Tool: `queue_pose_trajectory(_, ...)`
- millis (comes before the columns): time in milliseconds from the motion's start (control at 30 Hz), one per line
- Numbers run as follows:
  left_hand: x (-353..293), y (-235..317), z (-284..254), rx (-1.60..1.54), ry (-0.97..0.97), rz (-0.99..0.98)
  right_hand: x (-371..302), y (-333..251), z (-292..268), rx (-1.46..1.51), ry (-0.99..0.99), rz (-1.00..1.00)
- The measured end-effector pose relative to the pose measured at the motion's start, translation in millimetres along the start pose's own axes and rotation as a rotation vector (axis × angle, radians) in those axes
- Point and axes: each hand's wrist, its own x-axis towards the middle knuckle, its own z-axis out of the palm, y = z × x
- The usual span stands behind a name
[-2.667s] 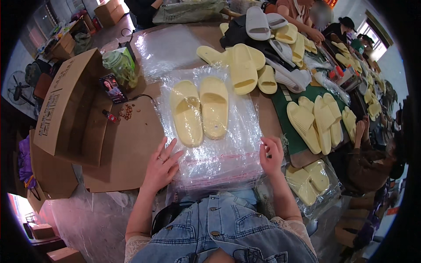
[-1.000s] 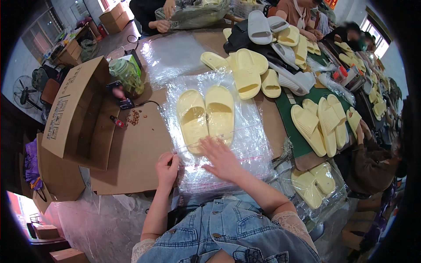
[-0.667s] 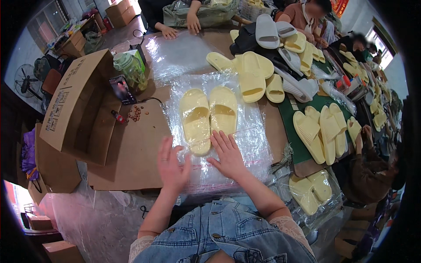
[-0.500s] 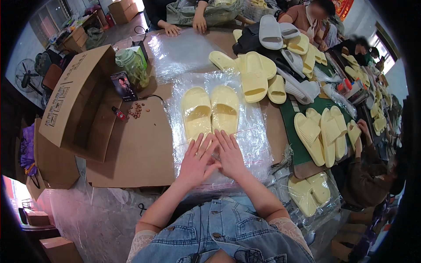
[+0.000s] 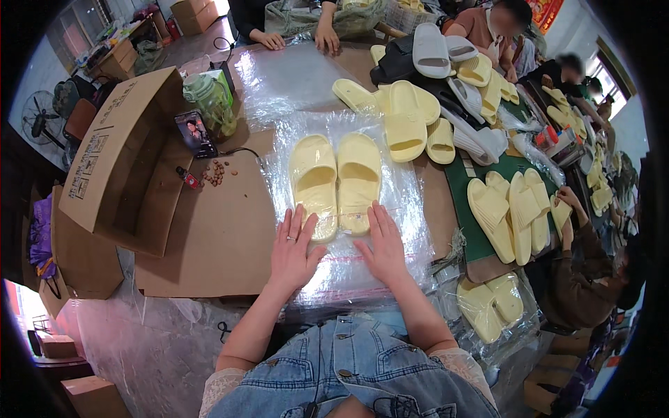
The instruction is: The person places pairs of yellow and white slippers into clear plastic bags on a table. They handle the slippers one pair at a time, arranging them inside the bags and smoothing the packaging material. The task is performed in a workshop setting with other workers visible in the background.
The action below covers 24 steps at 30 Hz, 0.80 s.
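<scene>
"Pale yellow draws my eye first. Where exactly is that pair of slippers [image 5: 313, 182]?"

"Side by side, heels toward the person, beneath clear film [image 5: 394, 167], on a stack of clear plastic bags [image 5: 345, 282] at the middle of the near edge of the table [image 5: 216, 258]."

"And the hands?"

"Both lie flat. The left hand [image 5: 295, 254] (the one with a ring) has its fingertips at the left slipper's heel, fingers slightly apart. The right hand [image 5: 385, 247] rests at the right slipper's heel, fingers close together. Both thumbs spread inward, and neither hand is clamped on anything."

"What stands along the left edge?"

"An open cardboard box [image 5: 104, 153]. Just beside it are a lit phone [image 5: 195, 136], a greenish jar [image 5: 212, 104], a small red bottle [image 5: 188, 178] and some small brown pieces [image 5: 217, 173]."

"The right?"

"A green mat [image 5: 456, 174] with more yellow slippers [image 5: 519, 209]. Past the near right corner, another yellow pair [image 5: 481, 310] lies in clear plastic."

"The far edge?"

"A co-worker's hand [image 5: 326, 38] rests by a sheet-like pile of clear plastic [image 5: 289, 80]. Toward the far right corner, a grey slipper [image 5: 430, 52] tops a mixed heap."
</scene>
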Motion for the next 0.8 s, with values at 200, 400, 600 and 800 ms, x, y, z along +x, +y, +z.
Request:
queue_pose_trajectory(200,1,-1,1,-0.016,0.021,0.018,23,-18,-5,-0.059,0.162,0.013)
queue_pose_trajectory(400,-2,-2,-3,-0.056,0.019,0.017,82,-32,14,0.084,0.262,0.052)
queue_pose_trajectory(600,-3,-6,1,-0.075,0.071,0.122,123,-29,46,-0.132,0.311,0.152)
queue_pose_trajectory(800,-4,-4,-1,-0.059,0.060,0.139,135,-33,53,-0.198,0.184,0.249)
